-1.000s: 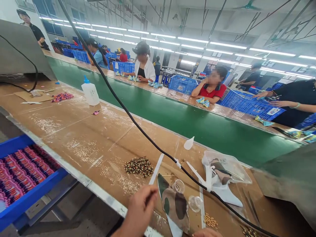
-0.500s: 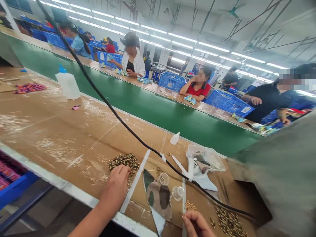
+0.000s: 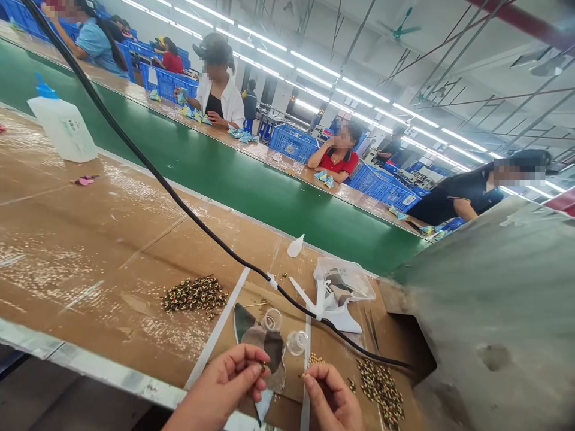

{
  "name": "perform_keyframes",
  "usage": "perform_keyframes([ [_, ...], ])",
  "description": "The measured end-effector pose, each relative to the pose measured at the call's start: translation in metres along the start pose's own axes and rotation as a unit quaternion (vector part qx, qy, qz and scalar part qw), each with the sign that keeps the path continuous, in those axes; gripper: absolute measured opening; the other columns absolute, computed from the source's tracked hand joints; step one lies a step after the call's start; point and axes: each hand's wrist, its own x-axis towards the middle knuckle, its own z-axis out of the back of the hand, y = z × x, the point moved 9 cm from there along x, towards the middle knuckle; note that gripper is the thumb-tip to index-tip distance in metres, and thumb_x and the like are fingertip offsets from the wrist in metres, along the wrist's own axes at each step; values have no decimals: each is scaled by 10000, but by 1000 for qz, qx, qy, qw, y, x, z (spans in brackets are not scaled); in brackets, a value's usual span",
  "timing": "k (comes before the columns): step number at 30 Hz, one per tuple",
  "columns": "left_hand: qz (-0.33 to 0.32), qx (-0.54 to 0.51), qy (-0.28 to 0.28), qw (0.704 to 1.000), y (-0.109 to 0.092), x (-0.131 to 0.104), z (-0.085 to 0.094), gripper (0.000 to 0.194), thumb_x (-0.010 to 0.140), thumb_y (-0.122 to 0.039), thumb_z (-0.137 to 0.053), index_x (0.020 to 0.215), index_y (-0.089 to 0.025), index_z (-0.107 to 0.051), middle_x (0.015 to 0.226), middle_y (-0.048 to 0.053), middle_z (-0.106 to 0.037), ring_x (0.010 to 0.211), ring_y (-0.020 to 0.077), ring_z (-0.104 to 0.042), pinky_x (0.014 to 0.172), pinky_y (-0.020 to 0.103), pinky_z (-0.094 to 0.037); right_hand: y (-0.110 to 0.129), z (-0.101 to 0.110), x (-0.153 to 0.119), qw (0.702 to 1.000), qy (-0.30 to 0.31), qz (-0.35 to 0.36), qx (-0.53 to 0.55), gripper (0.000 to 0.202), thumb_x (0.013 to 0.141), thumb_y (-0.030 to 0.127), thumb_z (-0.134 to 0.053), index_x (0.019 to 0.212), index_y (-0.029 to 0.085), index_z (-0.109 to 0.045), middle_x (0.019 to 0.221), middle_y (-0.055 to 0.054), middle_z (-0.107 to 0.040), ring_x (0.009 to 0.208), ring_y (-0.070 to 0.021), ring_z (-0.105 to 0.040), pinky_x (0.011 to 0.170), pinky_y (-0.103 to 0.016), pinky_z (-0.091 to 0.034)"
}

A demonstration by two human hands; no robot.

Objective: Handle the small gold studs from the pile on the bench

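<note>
a: where are the two hands?
b: low at the near edge of the worktop point(image 3: 112, 239). the left hand point(image 3: 227, 386) has its fingers curled in, thumb and forefinger pinched on a tiny dark bead point(image 3: 263, 364). the right hand point(image 3: 330, 398) is also curled, its fingertips pinched together on something too small to make out.

a: and what lies between them?
b: a camouflage-patterned piece point(image 3: 265, 347) flat on the worktop, just behind the left hand's fingertips. two small clear cups point(image 3: 272, 319) stand at its far edge, close together.

a: where do the beads sit?
b: a heap of dark beads point(image 3: 194, 294) lies to the left, well apart from the hands. another scatter of dark beads point(image 3: 381, 389) lies just right of the right hand, and a few pale beads point(image 3: 317, 359) sit right above its fingertips.

a: anything crossing the worktop?
b: a black cable point(image 3: 179, 206) runs from the upper left down to the right, passing over a clear bag point(image 3: 345, 281) with white pieces beside it. a small white nozzle cap point(image 3: 295, 246) lies near the green conveyor belt point(image 3: 251, 185). a white bottle with a blue top point(image 3: 63, 126) stands far left.

a: other people?
b: several sit across the belt by blue crates point(image 3: 291, 143).
</note>
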Motion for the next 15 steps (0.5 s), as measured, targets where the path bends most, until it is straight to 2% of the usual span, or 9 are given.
perform_keyframes([
  [2,4,-24,6,1000,10,2,-5,164,679,-256,-709,782,-152,-634,670,13,-682,572,100,-549,578,223,-403,25,3,7,988,18,102,-119,304,860,465,-544,742,195,-618,672,4,-551,564,-121,-499,535,-200,-407],
  [5,4,-35,11,999,17,4,-5,177,691,-279,-707,790,-157,-624,675,13,-688,549,97,-547,563,228,-393,54,-2,13,935,60,213,-278,225,930,331,-450,815,211,-602,778,-18,-594,679,-135,-577,616,-200,-455],
  [9,-3,-47,21,999,17,3,-4,232,649,-323,-746,767,-164,-625,672,18,-690,554,112,-555,557,245,-401,67,-8,22,885,81,243,-390,267,974,319,-354,838,222,-562,808,-17,-585,714,-148,-586,650,-232,-456],
  [15,-15,-60,27,998,15,3,-5,263,629,-358,-764,728,-167,-614,651,12,-691,537,103,-550,536,240,-397,84,-25,26,827,81,315,-460,392,1004,317,-243,798,201,-556,740,-29,-570,672,-174,-552,613,-280,-405],
])
